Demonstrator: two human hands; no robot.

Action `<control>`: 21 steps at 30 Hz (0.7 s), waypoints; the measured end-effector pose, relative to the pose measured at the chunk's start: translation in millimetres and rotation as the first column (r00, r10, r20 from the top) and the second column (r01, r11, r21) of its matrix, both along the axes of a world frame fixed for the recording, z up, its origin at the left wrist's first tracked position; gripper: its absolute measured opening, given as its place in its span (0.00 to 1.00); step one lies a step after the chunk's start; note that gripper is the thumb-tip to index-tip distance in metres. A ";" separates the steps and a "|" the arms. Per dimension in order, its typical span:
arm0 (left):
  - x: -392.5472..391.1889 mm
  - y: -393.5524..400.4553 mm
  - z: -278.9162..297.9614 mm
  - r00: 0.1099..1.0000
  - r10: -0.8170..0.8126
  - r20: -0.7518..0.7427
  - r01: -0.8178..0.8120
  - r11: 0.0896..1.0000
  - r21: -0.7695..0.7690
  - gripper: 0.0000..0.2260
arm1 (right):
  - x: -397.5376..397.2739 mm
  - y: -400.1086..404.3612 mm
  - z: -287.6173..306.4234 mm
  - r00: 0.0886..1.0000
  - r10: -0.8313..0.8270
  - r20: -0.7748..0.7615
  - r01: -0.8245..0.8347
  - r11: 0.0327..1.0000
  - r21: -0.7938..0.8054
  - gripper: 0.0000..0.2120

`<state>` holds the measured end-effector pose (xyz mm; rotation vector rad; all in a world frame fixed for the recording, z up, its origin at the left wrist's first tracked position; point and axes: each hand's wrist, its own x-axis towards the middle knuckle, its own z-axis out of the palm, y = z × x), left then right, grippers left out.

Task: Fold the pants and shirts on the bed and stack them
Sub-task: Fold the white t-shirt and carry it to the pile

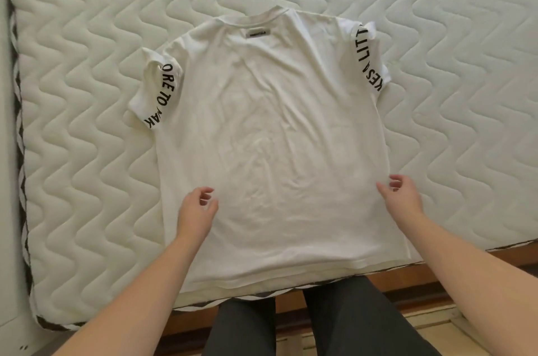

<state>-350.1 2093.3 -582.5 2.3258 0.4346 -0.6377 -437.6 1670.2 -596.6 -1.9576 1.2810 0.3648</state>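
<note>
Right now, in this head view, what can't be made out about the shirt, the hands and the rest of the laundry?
- White shirt: front hidden, lying face down.
- Neck label: text too small.
- Sleeve lettering: partly wrapped out of sight.
- Left hand, right hand: contact with cloth unclear.
- Pants, other shirts: outside the frame, if any.

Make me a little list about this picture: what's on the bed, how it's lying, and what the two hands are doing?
item: white T-shirt
lying: spread flat, collar far from the person, hem at the near edge of the bed
sleeves: black letters on both
surface: quilted mattress
left hand: over the shirt's left side, fingers loosely curled, holding nothing
right hand: at the shirt's right edge, fingers loosely curled, no clear grip
folding: not started
</note>
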 end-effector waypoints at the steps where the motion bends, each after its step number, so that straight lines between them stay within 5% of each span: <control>1: 16.3 -20.1 0.1 0.997 -0.063 0.032 0.064 0.998 -0.016 0.11 | 16.8 -0.3 -1.3 0.999 -0.001 0.040 0.001 1.000 -0.004 0.22; 5: 74.7 -96.0 1.6 0.937 -0.327 0.121 0.332 0.943 -0.023 0.16 | 76.8 -7.8 -1.6 0.987 -0.021 0.162 0.017 0.999 0.027 0.21; 10: 134.8 -171.9 -15.8 0.762 -0.621 0.183 0.603 0.784 0.148 0.23 | 132.6 -34.5 -6.7 0.964 -0.021 0.264 0.011 0.999 0.039 0.19; 16: 201.8 -245.2 -51.7 0.625 -0.764 0.161 0.697 0.639 0.325 0.27 | 194.3 -80.2 -17.7 0.948 -0.020 0.319 0.010 0.999 0.032 0.20; 21: 255.9 -285.3 -74.1 0.620 -0.736 0.272 0.626 0.673 0.395 0.24 | 238.0 -103.5 -33.8 0.950 0.049 0.308 -0.058 0.998 0.018 0.20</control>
